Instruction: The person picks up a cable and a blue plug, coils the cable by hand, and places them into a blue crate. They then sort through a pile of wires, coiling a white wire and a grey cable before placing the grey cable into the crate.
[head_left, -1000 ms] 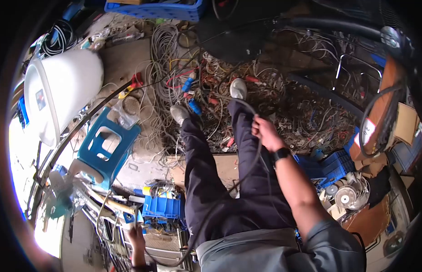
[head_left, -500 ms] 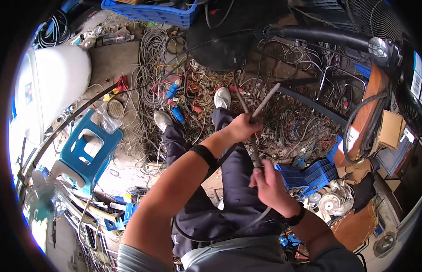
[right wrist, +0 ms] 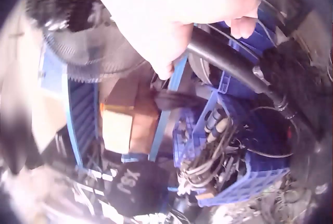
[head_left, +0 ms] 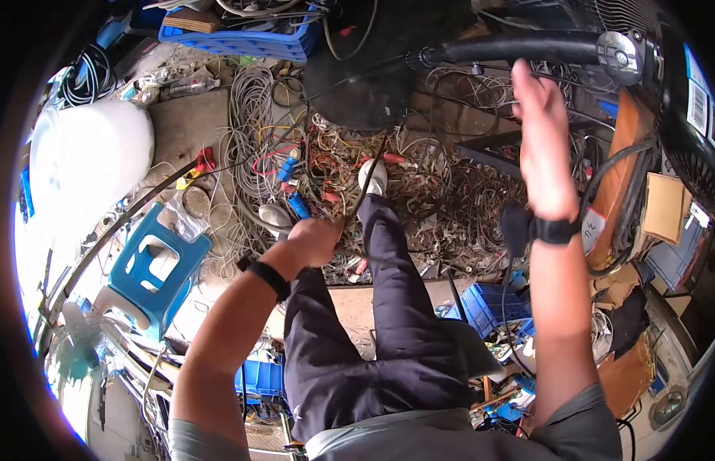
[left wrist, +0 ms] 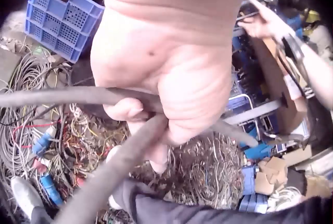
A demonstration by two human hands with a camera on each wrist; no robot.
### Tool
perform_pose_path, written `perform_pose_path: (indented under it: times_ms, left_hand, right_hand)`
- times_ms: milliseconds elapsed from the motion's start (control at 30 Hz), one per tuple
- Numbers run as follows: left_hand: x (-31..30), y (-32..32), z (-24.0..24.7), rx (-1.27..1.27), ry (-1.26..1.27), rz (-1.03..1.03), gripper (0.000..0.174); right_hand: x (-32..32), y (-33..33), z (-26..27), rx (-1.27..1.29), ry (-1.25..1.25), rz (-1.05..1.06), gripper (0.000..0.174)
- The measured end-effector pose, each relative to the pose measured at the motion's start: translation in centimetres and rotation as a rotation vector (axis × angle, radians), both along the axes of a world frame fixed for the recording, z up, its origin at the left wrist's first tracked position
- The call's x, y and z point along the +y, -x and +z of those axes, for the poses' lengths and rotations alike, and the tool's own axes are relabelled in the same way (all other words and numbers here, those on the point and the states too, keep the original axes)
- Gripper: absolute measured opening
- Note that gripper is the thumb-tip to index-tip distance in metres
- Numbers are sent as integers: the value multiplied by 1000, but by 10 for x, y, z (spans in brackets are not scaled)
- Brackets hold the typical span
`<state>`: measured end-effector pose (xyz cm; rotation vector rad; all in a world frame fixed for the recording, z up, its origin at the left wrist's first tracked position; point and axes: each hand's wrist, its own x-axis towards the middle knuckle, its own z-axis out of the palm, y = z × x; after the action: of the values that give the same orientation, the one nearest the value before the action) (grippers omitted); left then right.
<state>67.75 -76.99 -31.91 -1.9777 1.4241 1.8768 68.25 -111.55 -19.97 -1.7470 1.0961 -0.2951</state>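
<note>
Thick grey cable [left wrist: 117,164] runs through my left hand [head_left: 315,240], whose curled fingers grip it low over the legs. In the left wrist view several lengths of that cable cross at the fist, one stretching left and one coming toward the camera. Stretched out forward on the right, my right hand [head_left: 543,138] has loosely extended fingers and holds nothing visible. It overlaps the black pole [head_left: 519,51] of a fan in the head view; the right wrist view shows the pole [right wrist: 229,60] just beyond the fingers.
Tangled wires and scraps [head_left: 450,207] cover the floor around the feet. A blue plastic stool [head_left: 159,265] and a white tub [head_left: 92,150] stand left. A blue crate [head_left: 242,42] is at the far side, with cardboard boxes [head_left: 665,211] on the right.
Both hands were together on the cable half a second ago. Since then the right hand has let go and swung forward right, while the left has moved left, still gripping the cable.
</note>
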Motion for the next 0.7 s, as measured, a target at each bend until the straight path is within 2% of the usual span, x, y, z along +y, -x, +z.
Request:
perform_pose_path:
  times_ms: [33,67,133,200,267,333,400,467,500,567,600,667,700]
  left_hand:
    - [5,15,2,-1,13,-58,75]
    - [9,28,5,-4,28,-115,75]
    - [3,42,32,70,-4,-245,67]
    - [14,71,41,157,122,-342,63]
    - [25,82,65,228,251,-288,75]
    - [33,76,90,294,184,-341,72]
    - [62,72,109,395,263,-328,71]
    - [108,76,140,330,479,-276,73]
    - [116,63,155,327,477,-272,73]
    - [132,39,184,490,86,-261,72]
    - [149,36,182,485,84,-261,72]
    - [175,33,181,294,169,40,71]
    - [178,29,182,289,131,185,68]
  right_hand:
    - [-14,-16,-3,-80,-167,-76,50]
    - [-22,-32,-5,-68,-226,-140,45]
    - [-33,-53,-13,-274,-359,-19,33]
    - [-48,-57,-19,-263,-404,62,29]
    - [-51,-61,-19,-238,-428,178,23]
    - [-43,-65,-18,-238,-368,172,22]
    - [-40,-66,-16,-228,-358,170,22]
    - [-36,-70,-16,-226,-355,178,22]
    - [-37,-68,-17,-217,-368,159,22]
    - [-38,-66,-18,-201,-377,126,22]
    - [-37,-64,-18,-206,-378,127,22]
    - [-38,-60,-24,-270,-370,83,22]
    - [-41,-57,-28,-304,-388,70,21]
